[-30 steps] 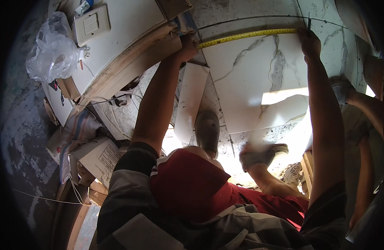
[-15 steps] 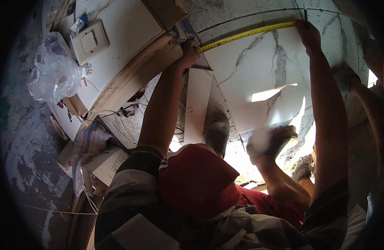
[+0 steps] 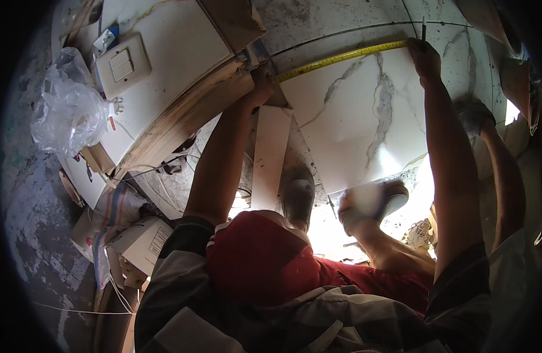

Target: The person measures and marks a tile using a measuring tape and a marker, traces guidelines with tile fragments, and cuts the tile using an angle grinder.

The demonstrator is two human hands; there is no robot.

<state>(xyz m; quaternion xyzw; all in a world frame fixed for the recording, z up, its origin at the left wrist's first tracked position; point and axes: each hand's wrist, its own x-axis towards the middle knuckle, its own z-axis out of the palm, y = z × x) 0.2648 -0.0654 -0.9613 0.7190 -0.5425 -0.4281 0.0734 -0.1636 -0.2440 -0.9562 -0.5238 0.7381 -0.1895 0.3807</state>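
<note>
A yellow tape measure blade [image 3: 347,56] stretches between my hands over the far edge of a white, grey-veined tile [image 3: 353,112]. My left hand [image 3: 260,86] is closed at the blade's left end, beside the wooden edge of a board; whether the tape's case or its hook is inside the fingers is hidden. At the right end, my right hand [image 3: 424,60] pinches the blade. From that same hand a thin dark pencil-like stick [image 3: 424,28] points away from me.
On the left, a marbled panel [image 3: 171,53] bears a white switch plate [image 3: 123,66] and a clear plastic bag [image 3: 68,112]. A narrow tile strip [image 3: 271,153] lies beside my shoe [image 3: 297,197]. Another person's bare limb [image 3: 506,170] reaches in at right. A carton [image 3: 143,244] stands lower left.
The whole view has shifted slightly. Both hands still keep the blade stretched along the tile. The other person's limb at right appears a little changed in position.
</note>
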